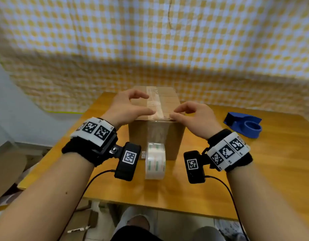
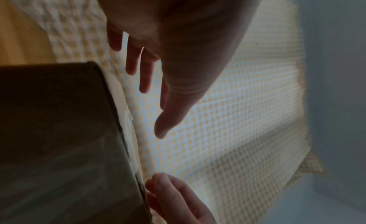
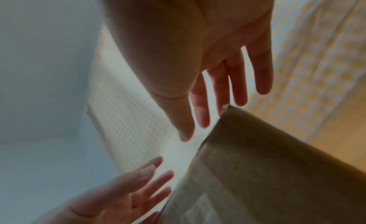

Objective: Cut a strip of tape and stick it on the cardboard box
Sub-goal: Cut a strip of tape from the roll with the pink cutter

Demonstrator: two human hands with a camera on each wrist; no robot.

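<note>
A brown cardboard box [image 1: 155, 138] stands mid-table, with a clear tape strip [image 1: 154, 103] running along its top seam and over the near edge. My left hand [image 1: 145, 106] hovers over the box top's left side, fingers loosely bent, holding nothing. My right hand [image 1: 175, 113] has its fingertips at the near top edge, beside the strip's end. In the left wrist view, the left hand [image 2: 153, 111] is spread beside the box [image 2: 59, 133]. In the right wrist view, the right hand [image 3: 195, 130] is empty next to the box [image 3: 267, 172].
A clear tape roll [image 1: 155, 161] stands on edge on the wooden table [image 1: 220, 180], just in front of the box. A blue tape dispenser [image 1: 244, 125] lies at the right. A yellow checked cloth [image 1: 150, 40] hangs behind. The table's near edge is close to my knees.
</note>
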